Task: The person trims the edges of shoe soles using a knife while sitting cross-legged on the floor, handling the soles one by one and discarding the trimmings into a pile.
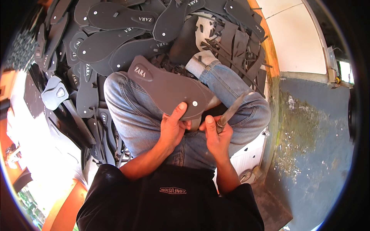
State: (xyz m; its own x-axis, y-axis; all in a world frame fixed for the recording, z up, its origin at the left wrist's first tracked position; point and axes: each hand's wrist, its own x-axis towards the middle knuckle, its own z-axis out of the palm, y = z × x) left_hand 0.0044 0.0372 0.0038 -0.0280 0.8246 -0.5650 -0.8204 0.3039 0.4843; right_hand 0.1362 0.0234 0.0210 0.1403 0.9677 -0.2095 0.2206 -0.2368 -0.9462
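My left hand [173, 129] grips a dark grey sandal sole [167, 86] by its near end, the thumb lying on top next to a small white round spot. The sole slants across my lap, its far end pointing up and to the left. In my right hand [217, 136] is a knife [234, 110], held by the handle with its blade angled up and to the right. The knife's handle is mostly hidden by my fingers. Blade and sole are apart. Beneath the sole's near end, the fingers of my left hand are partly hidden.
Many similar sandal soles [104, 44] lie heaped ahead and to the left. Dark strips and offcuts [235, 46] are piled at the far right. My crossed legs in jeans [131, 111] frame the work. A grey stained wall [308, 142] stands on the right, and scissors [245, 176] lie near my right elbow.
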